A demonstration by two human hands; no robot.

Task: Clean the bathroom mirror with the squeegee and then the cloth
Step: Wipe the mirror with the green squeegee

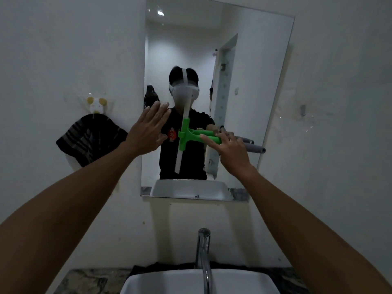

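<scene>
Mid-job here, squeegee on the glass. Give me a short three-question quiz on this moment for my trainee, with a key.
1. True or false: the left hand grips the green squeegee.
2. The squeegee's white blade on the mirror runs: A) roughly vertical, B) horizontal, C) hidden.
3. Fill in: the dark striped cloth hangs on the wall to the ___ of the mirror.

Key
1. False: the right hand holds the handle; the left is open, fingers spread, at the mirror's left edge.
2. A
3. left
</scene>
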